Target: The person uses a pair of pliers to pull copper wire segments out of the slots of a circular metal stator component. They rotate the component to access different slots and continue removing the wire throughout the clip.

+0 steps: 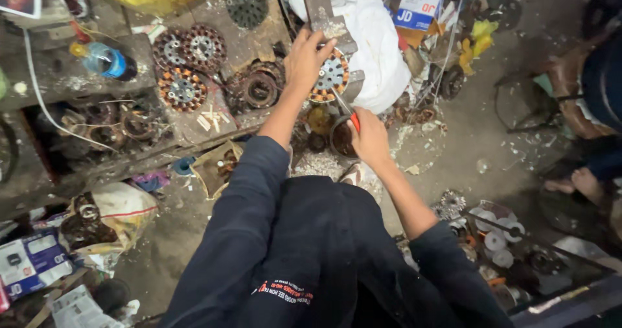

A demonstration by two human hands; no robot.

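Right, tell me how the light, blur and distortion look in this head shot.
Head view: light is brightest on the white cloth and floor near centre, falling off to dark corners; wide-angle bending stretches the edges; the left hand on the round wound core is fairly sharp, the right hand with the red-handled tool slightly soft.

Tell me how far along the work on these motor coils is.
Done: cannot tell. In hand: the left hand steadies an orange-ringed coil on a metal block while the right hand works a red-handled tool at it. Left: three similar coils wait on the bench.
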